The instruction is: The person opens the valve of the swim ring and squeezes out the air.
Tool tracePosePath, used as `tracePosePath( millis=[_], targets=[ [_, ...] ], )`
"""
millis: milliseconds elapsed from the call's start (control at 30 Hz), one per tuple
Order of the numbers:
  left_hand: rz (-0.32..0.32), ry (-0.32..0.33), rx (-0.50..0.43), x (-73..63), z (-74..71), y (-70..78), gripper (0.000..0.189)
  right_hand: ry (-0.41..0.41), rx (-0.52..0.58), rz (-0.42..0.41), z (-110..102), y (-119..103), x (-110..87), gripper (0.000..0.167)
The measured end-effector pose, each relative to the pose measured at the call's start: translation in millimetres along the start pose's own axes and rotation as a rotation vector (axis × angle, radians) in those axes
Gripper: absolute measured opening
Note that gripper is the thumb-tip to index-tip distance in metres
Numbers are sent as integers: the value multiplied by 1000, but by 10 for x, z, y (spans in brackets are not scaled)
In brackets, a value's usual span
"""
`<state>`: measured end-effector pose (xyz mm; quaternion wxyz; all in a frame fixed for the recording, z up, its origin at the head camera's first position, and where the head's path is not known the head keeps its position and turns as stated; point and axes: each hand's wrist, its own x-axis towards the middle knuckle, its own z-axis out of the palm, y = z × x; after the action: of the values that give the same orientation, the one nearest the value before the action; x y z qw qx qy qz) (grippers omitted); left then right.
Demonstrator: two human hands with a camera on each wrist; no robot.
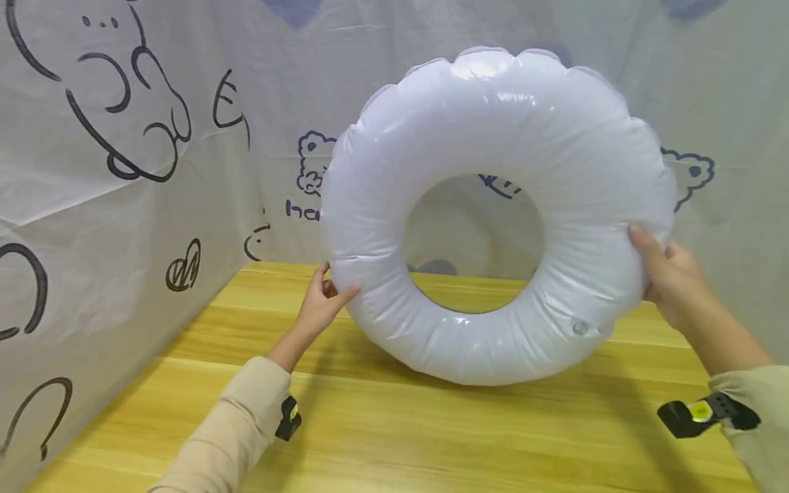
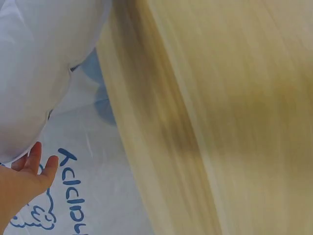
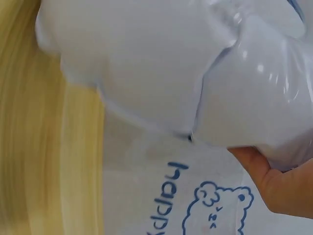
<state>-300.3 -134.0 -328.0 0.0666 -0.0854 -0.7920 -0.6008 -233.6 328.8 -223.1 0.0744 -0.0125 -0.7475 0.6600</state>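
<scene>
Ring (image 1: 487,349): white, glossy, inflated; puckered seams, scalloped outer edge, clear round valve (image 1: 580,328) low right. Upright over table (image 1: 431,438). Left hand (image 1: 320,305) pinches its left edge; right hand (image 1: 674,284) grips its right edge, thumb in front.

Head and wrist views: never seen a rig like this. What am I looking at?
No robot: a person's bare left hand and right hand hold a shiny, white, inflated plastic ring by its sides, roughly upright over a yellow wood-grain table. Whether the ring touches the table is unclear. Behind it is a white sheet with line drawings. The head view comes from a camera worn on the head, looking forward and down; the other two come from cameras on each wrist.
</scene>
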Motion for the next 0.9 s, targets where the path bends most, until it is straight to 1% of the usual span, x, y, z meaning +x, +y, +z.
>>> tracePosePath(
  millis=[33,100,167,200,267,367,433,533,600,700,767,900],
  targets=[
    [-2,12,-11,7,-1,15,78,3,-60,15,-13,33,7,41],
    [-7,27,-38,16,-13,36,78,5,-197,28,-35,110,17,63],
    [-14,32,-58,23,-39,47,78,-7,-300,34,-46,194,30,81],
    [-17,33,-69,26,-54,51,79,-19,-330,41,-49,235,37,86],
    [-17,22,-80,30,-93,51,80,-50,-350,70,-39,316,58,92],
    [-19,-10,-67,33,-140,44,85,-111,-338,124,-8,449,91,94],
    [-24,-54,-60,30,-163,35,88,-148,-319,138,11,541,97,94],
    [-37,-117,-26,25,-192,17,93,-178,-329,106,30,672,84,89],
    [-47,-143,4,23,-210,5,95,-171,-341,82,51,746,71,86],
    [-63,-148,43,17,-233,-9,95,-151,-353,84,110,843,41,84],
    [-77,-140,65,13,-250,-24,94,-133,-345,110,163,900,12,84],
    [-104,-142,113,6,-270,-54,94,-137,-340,163,253,995,-62,85]
  ],
)
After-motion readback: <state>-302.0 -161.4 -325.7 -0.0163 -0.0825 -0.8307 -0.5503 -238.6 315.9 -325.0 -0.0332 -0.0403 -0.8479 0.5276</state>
